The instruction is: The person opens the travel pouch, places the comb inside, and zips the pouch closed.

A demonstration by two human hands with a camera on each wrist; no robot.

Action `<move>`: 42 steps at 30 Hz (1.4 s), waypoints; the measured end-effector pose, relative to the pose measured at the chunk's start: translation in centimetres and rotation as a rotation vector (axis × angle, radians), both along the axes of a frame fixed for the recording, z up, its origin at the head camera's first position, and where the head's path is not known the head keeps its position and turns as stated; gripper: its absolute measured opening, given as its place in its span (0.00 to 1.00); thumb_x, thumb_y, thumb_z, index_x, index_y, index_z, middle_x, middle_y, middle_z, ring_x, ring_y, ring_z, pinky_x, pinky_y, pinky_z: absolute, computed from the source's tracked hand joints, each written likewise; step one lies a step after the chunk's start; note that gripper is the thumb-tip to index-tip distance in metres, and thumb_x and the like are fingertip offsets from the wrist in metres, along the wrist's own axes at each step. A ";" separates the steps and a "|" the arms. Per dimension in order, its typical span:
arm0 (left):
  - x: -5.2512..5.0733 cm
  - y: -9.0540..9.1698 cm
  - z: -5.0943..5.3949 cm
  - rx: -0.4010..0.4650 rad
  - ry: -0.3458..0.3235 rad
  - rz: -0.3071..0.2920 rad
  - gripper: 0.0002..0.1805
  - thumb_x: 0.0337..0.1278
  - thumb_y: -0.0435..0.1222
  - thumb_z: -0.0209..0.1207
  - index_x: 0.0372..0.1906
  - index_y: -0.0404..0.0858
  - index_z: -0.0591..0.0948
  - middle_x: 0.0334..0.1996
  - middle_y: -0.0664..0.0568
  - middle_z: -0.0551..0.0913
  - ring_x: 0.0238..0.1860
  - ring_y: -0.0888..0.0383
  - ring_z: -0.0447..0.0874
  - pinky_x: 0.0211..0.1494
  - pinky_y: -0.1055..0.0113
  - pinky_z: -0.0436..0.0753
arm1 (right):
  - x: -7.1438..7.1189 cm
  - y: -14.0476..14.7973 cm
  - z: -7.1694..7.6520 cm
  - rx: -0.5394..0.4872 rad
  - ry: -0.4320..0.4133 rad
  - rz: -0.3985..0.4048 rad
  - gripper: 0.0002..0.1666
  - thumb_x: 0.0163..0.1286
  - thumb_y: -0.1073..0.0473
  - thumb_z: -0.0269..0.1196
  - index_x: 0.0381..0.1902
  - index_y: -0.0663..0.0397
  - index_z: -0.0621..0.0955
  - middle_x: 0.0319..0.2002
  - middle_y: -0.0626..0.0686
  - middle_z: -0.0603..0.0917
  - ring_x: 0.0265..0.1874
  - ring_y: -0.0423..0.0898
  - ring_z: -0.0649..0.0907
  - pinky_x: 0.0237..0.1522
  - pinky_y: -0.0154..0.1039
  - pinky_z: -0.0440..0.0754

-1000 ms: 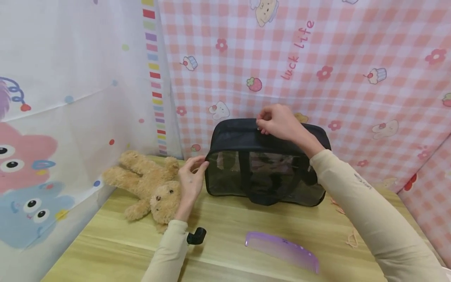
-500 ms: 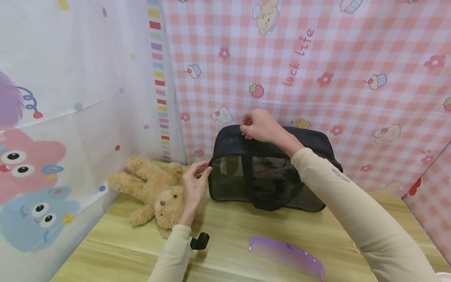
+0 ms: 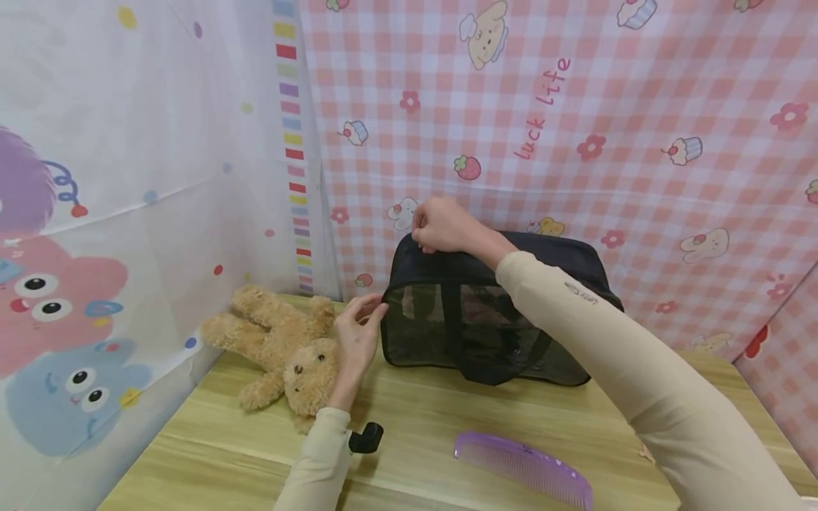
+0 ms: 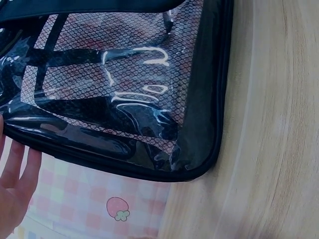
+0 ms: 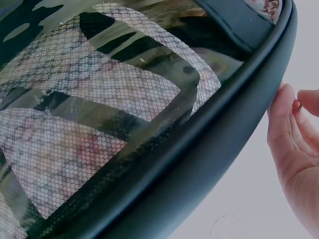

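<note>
A black bag [image 3: 418, 266] with a see-through front panel and dark strap handles stands upright against the back cloth. My left hand [image 3: 358, 332] pinches its upper left edge between thumb and fingers. Over the top, toward the left end, my right hand [image 3: 447, 226] pinches a small metal zipper pull [image 5: 297, 104], which shows between thumb and finger in the right wrist view. Mesh and dark bands appear through the clear panel [image 4: 99, 79] in the left wrist view. The zipper track is mostly hidden by the right hand and forearm.
A tan teddy bear [image 3: 275, 341] lies on its back left of the bag, close to the left forearm. In front lies a purple comb [image 3: 524, 465] on the wooden table [image 3: 409, 426]. Peach-coloured bits [image 3: 647, 452] lie beside the right sleeve. Printed cloths hang behind and left.
My right hand has slid leftward along the bag's top with the zipper pull, from near the middle toward the left end. My left hand stays at the bag's left edge. The view has shifted slightly.
</note>
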State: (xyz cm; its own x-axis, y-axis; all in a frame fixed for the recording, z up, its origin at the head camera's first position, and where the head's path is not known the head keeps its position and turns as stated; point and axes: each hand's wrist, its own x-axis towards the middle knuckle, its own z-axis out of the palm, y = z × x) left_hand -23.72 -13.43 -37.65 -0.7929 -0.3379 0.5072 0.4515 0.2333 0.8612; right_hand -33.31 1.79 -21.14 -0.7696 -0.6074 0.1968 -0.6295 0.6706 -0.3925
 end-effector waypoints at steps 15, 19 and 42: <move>-0.6 0.2 -0.2 -0.007 0.024 -0.023 0.09 0.57 0.28 0.62 0.43 0.30 0.84 0.37 0.39 0.82 0.41 0.46 0.82 0.46 0.52 0.80 | 1.7 2.4 0.8 0.063 0.018 0.092 0.09 0.68 0.64 0.57 0.36 0.62 0.82 0.22 0.52 0.83 0.20 0.44 0.82 0.31 0.39 0.80; -0.6 0.1 -0.3 0.004 0.031 -0.007 0.08 0.56 0.27 0.62 0.42 0.30 0.84 0.37 0.39 0.82 0.41 0.44 0.82 0.46 0.52 0.79 | 4.6 4.8 0.2 0.065 0.068 0.183 0.08 0.69 0.63 0.57 0.40 0.61 0.83 0.27 0.50 0.83 0.25 0.42 0.81 0.35 0.41 0.80; -0.8 -0.2 -1.3 -0.012 0.079 0.012 0.09 0.56 0.27 0.63 0.42 0.28 0.84 0.36 0.38 0.82 0.39 0.45 0.83 0.45 0.53 0.80 | 18.3 18.9 -18.3 0.253 -0.028 0.116 0.26 0.63 0.53 0.66 0.56 0.57 0.76 0.47 0.51 0.77 0.39 0.46 0.82 0.32 0.39 0.81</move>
